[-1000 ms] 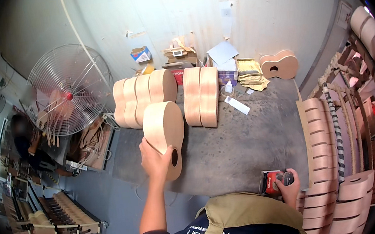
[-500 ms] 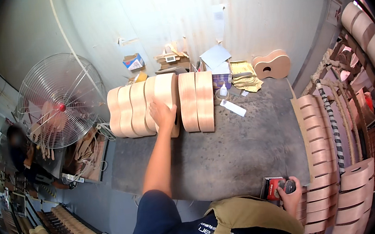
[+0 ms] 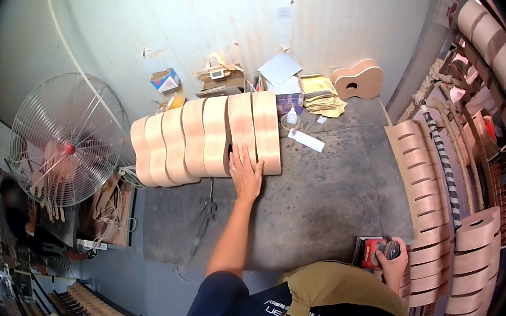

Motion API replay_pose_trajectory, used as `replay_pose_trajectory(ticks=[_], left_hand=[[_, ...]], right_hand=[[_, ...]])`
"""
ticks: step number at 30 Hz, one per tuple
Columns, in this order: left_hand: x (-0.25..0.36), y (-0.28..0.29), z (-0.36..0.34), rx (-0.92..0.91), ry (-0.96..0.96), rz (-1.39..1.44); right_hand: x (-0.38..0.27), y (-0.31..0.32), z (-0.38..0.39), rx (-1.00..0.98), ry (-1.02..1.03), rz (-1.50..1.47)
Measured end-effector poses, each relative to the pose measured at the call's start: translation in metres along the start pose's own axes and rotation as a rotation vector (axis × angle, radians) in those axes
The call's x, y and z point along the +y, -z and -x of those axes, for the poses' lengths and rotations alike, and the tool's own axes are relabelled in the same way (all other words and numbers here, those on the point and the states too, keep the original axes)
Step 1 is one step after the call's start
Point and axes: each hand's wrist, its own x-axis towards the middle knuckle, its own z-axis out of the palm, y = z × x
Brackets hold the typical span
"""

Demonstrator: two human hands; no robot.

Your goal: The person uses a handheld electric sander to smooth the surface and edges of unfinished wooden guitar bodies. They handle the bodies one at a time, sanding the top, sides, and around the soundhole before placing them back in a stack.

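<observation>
A row of pale wooden ukulele bodies (image 3: 195, 141) stands on edge along the back of the dark worktable (image 3: 326, 193), curved sides facing me. My left hand (image 3: 246, 176) lies against the lower ends of the right-hand bodies, its fingers stretched out and slightly spread. The fingertips touch the wood beside a dark sound hole partly showing between two bodies. At the table's front right edge, my right hand (image 3: 394, 262) is wrapped around a red and black power sander (image 3: 373, 251). Part of its grip is hidden by the fingers.
A white glue bottle (image 3: 292, 116), a white strip (image 3: 306, 140) and yellow sandpaper sheets (image 3: 323, 97) lie behind. One ukulele body (image 3: 358, 80) leans on the wall. Racks of bodies (image 3: 423, 201) line the right side. A large fan (image 3: 69, 144) and another person (image 3: 25, 215) are left.
My left hand has moved right and lower along the row. The gap between the left bodies and the right pair has closed. The right hand keeps its hold on the sander.
</observation>
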Motion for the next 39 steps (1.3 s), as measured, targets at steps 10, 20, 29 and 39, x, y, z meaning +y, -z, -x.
replay_pose_trajectory(ticks=[10,20,29,39], left_hand=[[-0.007,0.008,0.005,0.213,0.398,0.205],[0.010,0.237,0.109,0.248,0.629,0.313],[0.032,0.218,0.130,-0.303,0.777,0.757],[-0.020,0.194,0.115,-0.553,0.381,0.276]], right_hand=[[0.014,-0.028,-0.038,0.008,0.261,0.071],[-0.009,-0.039,-0.089,-0.505,-0.442,-0.840],[-0.058,-0.047,-0.099,-0.851,-0.773,-1.410],[-0.010,-0.031,-0.081,-0.888,-0.835,-1.717]])
